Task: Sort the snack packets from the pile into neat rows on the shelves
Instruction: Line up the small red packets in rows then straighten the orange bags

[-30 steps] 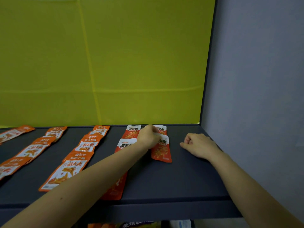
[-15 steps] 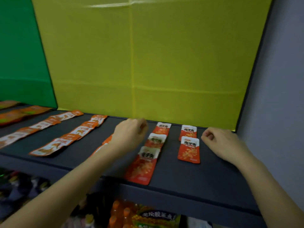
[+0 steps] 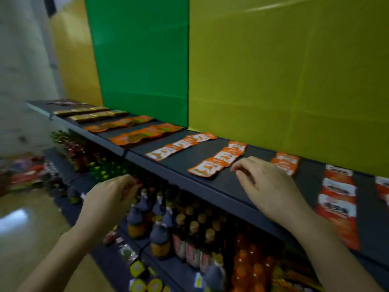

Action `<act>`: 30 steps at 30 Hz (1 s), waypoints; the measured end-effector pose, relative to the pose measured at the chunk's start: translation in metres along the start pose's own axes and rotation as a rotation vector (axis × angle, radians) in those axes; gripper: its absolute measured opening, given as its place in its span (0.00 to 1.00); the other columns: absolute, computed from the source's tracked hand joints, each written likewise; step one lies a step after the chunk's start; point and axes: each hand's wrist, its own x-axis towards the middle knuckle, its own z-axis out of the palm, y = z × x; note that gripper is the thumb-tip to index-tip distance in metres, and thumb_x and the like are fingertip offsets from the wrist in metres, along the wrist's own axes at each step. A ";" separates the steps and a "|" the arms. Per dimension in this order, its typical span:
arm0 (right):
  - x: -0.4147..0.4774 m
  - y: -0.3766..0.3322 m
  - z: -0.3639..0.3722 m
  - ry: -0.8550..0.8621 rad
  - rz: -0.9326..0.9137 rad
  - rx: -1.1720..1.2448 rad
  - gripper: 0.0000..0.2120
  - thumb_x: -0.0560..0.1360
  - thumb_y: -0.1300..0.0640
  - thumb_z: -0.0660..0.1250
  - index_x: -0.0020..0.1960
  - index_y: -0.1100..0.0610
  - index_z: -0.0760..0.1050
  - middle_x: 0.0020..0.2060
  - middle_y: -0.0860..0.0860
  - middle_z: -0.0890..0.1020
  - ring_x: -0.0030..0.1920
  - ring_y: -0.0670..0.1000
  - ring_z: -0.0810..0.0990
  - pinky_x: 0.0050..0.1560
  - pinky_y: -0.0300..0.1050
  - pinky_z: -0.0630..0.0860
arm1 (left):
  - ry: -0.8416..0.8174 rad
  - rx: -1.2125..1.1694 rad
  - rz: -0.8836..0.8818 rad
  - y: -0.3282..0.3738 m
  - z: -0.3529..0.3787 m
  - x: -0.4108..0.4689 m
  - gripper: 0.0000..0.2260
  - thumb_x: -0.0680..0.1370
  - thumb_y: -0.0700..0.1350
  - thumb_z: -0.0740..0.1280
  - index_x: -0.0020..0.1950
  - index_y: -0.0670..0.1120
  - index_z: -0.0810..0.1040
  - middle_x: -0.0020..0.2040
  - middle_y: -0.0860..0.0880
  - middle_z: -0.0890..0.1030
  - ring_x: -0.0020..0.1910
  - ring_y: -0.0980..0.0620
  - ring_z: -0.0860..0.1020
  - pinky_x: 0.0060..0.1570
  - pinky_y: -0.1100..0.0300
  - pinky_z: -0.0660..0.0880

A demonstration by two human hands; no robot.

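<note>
**A:** Hands first. What have they got?

**B:** Nothing I can see. The right hand (image 3: 267, 186) hovers over the top shelf (image 3: 210, 184) with its fingers loosely bent and spread. Its tips are just beside the front of a row of orange-and-white snack packets (image 3: 217, 162). The left hand (image 3: 109, 199) hangs off the shelf in front of the bottles (image 3: 160, 228) below. Its fingers curl loosely toward the thumb, and it looks empty as far as the blur lets me judge.

**A:** And the packets?

**B:** They lie flat on the top shelf in overlapping rows. There's another orange-and-white row (image 3: 181, 145) to the left and a red-and-white row (image 3: 337, 199) to the right. Each packet's long axis runs from the front lip toward the yellow back panel (image 3: 284, 70), and the rows follow it. On the red ones the white header sits at the far end. The orange print is too blurred to read.

**A:** What could spoil it?

**B:** A careless sweep of the right fingers could skew the nearest front packet, or slide it over the lip onto the bottles. I can't plainly see a pile to draw from.
</note>
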 end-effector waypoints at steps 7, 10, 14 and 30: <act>0.036 -0.129 0.133 -0.215 -0.143 0.164 0.11 0.81 0.51 0.53 0.59 0.46 0.71 0.56 0.42 0.74 0.58 0.45 0.73 0.52 0.40 0.71 | -0.101 0.119 -0.226 -0.164 -0.035 -0.063 0.02 0.74 0.43 0.69 0.42 0.49 0.78 0.33 0.50 0.81 0.32 0.46 0.79 0.28 0.55 0.73; 0.053 -0.176 0.183 -0.302 -0.188 0.201 0.12 0.81 0.51 0.52 0.61 0.47 0.70 0.58 0.42 0.73 0.58 0.45 0.72 0.49 0.37 0.69 | -0.140 0.184 -0.312 -0.219 -0.053 -0.085 0.02 0.74 0.46 0.68 0.42 0.51 0.78 0.36 0.51 0.82 0.35 0.47 0.80 0.32 0.56 0.76; 0.087 -0.221 0.234 -0.327 -0.217 0.216 0.11 0.81 0.50 0.54 0.61 0.45 0.70 0.58 0.40 0.73 0.59 0.44 0.71 0.53 0.40 0.72 | -0.065 0.302 -0.392 -0.274 -0.073 -0.105 0.04 0.69 0.44 0.74 0.38 0.50 0.79 0.30 0.52 0.81 0.28 0.47 0.80 0.24 0.62 0.67; 0.253 -0.332 0.448 -0.445 -0.320 0.231 0.11 0.79 0.49 0.56 0.61 0.45 0.70 0.56 0.39 0.74 0.58 0.42 0.73 0.44 0.35 0.65 | 0.047 0.448 -0.670 -0.498 -0.033 -0.092 0.04 0.71 0.49 0.64 0.38 0.51 0.77 0.31 0.54 0.79 0.30 0.52 0.79 0.26 0.62 0.70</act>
